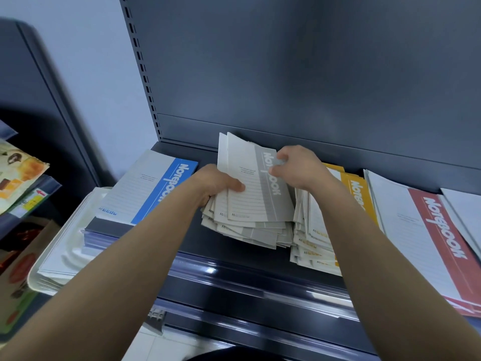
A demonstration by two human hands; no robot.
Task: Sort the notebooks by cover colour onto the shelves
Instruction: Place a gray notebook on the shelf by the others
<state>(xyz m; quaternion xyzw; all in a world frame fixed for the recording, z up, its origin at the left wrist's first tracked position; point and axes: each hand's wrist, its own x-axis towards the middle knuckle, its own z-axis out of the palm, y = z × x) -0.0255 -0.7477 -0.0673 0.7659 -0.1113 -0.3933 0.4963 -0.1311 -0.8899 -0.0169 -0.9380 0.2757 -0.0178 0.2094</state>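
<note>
Sorting looks mostly done. Nearest, at the left by the shelf [234, 252] front, a white tray [33, 277] holds pale books. Their colour isn't readable, so these may be left to sort. Four colour piles sit on the shelf: blue pile [145, 188] left, grey pile [257, 201] middle, yellow pile [315, 243] touching its right side, red pile [426, 230] far right. Grey and yellow are fanned and untidy; blue and red lie squarer. The left hand [217, 182] grips the grey pile's left edge, thumb on the top cover. The right hand [299, 165] has its fingers [279, 169] curled, pinching that cover's far right side. Probably squaring up grey.
</note>
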